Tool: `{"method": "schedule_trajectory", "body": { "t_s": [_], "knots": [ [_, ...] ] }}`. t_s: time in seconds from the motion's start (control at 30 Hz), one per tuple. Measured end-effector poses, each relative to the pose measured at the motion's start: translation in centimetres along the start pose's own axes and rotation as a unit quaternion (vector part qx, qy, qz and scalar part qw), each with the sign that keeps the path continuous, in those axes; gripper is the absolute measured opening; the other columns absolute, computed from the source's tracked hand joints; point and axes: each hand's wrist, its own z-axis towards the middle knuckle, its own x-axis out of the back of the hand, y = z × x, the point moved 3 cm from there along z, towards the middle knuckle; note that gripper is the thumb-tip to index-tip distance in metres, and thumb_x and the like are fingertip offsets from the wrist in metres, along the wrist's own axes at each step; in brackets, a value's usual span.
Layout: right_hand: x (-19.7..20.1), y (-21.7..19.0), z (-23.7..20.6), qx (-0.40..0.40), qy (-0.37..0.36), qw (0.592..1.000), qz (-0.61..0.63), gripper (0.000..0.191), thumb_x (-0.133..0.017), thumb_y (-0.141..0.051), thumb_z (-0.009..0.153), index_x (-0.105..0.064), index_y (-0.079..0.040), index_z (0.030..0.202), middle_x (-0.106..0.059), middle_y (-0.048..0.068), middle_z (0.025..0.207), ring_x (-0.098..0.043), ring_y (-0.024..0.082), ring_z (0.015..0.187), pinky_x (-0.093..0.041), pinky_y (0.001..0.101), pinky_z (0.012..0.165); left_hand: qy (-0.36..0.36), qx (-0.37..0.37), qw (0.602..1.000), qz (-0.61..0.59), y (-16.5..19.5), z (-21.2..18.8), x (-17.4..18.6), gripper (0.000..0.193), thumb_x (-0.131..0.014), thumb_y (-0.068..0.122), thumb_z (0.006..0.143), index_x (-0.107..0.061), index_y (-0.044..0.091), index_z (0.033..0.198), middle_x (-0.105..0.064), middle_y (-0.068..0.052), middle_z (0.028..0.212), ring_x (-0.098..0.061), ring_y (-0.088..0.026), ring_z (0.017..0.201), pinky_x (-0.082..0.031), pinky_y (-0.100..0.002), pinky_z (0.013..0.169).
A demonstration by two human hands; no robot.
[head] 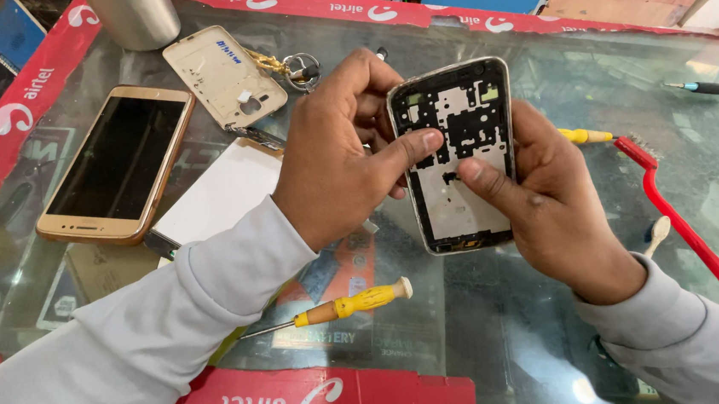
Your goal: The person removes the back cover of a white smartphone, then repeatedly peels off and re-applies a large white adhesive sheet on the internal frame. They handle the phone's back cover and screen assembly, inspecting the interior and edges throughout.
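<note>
Both hands, left hand (335, 157) and right hand (548, 204), grip the open phone frame (458, 156) above the desk (537, 68). It is best held by its edges. Press softly with thumbs.

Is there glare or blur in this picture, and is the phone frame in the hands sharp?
Head view: the bare grey phone frame between the left hand and right hand is sharp; soft lamp glare lies on the glass tabletop; edges bend slightly.

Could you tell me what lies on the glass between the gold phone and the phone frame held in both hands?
In the head view, a white panel lies between the gold phone and the phone frame; the left hand is there too.
</note>
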Motion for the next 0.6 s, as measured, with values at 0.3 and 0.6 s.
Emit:
{"method": "schedule_trajectory", "body": {
  "t_s": [0.3, 0.6],
  "knots": [
    [-0.4, -1.2, -0.5, 0.068, 0.044, 0.989, -0.127, 0.04, -0.063, -0.007, 0.106, -0.049, 0.001, 0.143, -0.067, 0.004, 0.121, -0.061, 0.007, 0.111, -0.053, 0.0244, 0.095, -0.018, -0.115, 0.989, 0.094, 0.9, -0.5, 0.4, 0.032, -0.08, 0.01, 0.099, -0.055, 0.004, 0.118, -0.07, -0.004, 0.087, -0.064, -0.006, 0.07, -0.053, -0.024, 0.059],
    [-1.1, -2.3, -1.1, 0.095, 0.061, 0.971, -0.213, 0.043, -0.062, -0.011, 0.108, -0.052, 0.0, 0.149, -0.074, 0.005, 0.112, -0.064, 0.006, 0.101, -0.055, 0.0222, 0.088, 0.017, -0.154, 0.98, 0.122, 1.3, -1.2, 0.0, 0.018, -0.073, 0.017, 0.106, -0.073, 0.004, 0.119, -0.075, -0.002, 0.083, -0.068, -0.004, 0.068, -0.056, -0.022, 0.06]
  ]
}}
